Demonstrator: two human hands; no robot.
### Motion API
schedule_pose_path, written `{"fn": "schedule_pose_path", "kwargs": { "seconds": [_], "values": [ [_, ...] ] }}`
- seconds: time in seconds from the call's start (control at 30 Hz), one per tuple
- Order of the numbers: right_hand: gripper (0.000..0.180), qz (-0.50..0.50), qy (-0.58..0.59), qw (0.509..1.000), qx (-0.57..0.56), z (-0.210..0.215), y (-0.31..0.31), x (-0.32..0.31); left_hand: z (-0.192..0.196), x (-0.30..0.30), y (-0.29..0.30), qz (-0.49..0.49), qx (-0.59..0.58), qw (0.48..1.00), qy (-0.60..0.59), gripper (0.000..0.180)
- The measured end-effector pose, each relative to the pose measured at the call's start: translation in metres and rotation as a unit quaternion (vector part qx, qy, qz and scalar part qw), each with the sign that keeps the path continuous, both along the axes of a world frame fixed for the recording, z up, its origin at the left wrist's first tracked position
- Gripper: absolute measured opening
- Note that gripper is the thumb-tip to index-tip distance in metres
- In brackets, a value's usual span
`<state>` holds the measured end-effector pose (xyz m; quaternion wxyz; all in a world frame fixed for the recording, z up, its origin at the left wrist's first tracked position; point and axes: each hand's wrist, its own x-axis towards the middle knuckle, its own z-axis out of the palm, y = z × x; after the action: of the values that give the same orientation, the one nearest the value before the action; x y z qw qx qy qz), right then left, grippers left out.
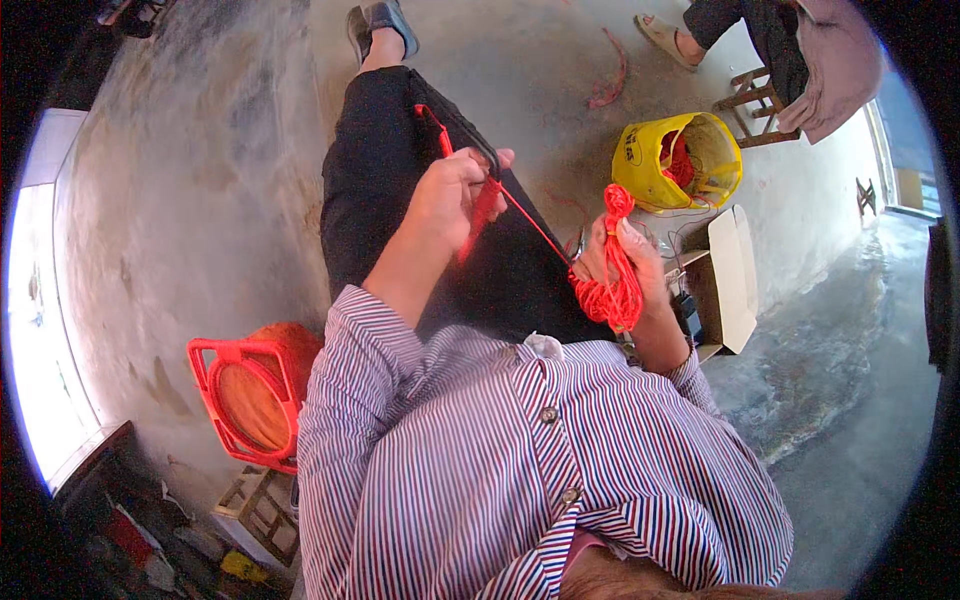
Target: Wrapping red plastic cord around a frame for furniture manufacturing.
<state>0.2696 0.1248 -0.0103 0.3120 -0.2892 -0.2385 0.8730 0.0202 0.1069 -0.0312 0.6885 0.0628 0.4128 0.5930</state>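
The right hand (625,250) grips a looped bundle of bright red cord (615,285) over the lap; the left hand (450,195) pinches its taut strand (530,225). Mid-unwinding, I judge; drawing more needs steady tension

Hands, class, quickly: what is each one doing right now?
Left hand: closed, pinching the red cord over the lap.
Right hand: closed around a red cord bundle.
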Motion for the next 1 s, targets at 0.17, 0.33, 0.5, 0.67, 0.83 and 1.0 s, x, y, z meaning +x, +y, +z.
{"fn": "schedule_pose_path", "kwargs": {
  "seconds": [0.17, 0.33, 0.5, 0.67, 0.83, 1.0],
  "values": [
    [0.029, 0.041, 0.016, 0.999, 0.011, -0.017, 0.002, -0.001, -0.001, -0.003, 0.0, -0.007, 0.029, 0.998, -0.053, 0.017],
    [0.029, 0.017, -0.045, 0.998, 0.051, -0.011, -0.005, 0.004, -0.005, -0.002, 0.003, 0.0, 0.017, 1.0, -0.013, 0.007],
    [0.028, -0.169, 0.059, 0.984, 0.003, -0.053, 0.055, 0.074, -0.004, 0.003, -0.001, 0.015, 0.001, 0.999, -0.044, 0.011],
    [0.029, -0.322, 0.015, 0.947, 0.004, -0.037, 0.073, 0.06, -0.002, 0.009, -0.012, 0.039, 0.028, 0.999, 0.026, 0.022],
    [0.035, -0.011, -0.097, 0.986, 0.134, -0.017, 0.027, 0.005, 0.052, 0.047, -0.038, 0.037, 0.224, 0.673, 0.704, 0.037],
    [0.041, 0.104, -0.056, 0.98, 0.161, -0.015, 0.0, -0.018, 0.057, 0.075, -0.057, -0.005, 0.296, 0.687, 0.664, 0.033]
  ]
}}
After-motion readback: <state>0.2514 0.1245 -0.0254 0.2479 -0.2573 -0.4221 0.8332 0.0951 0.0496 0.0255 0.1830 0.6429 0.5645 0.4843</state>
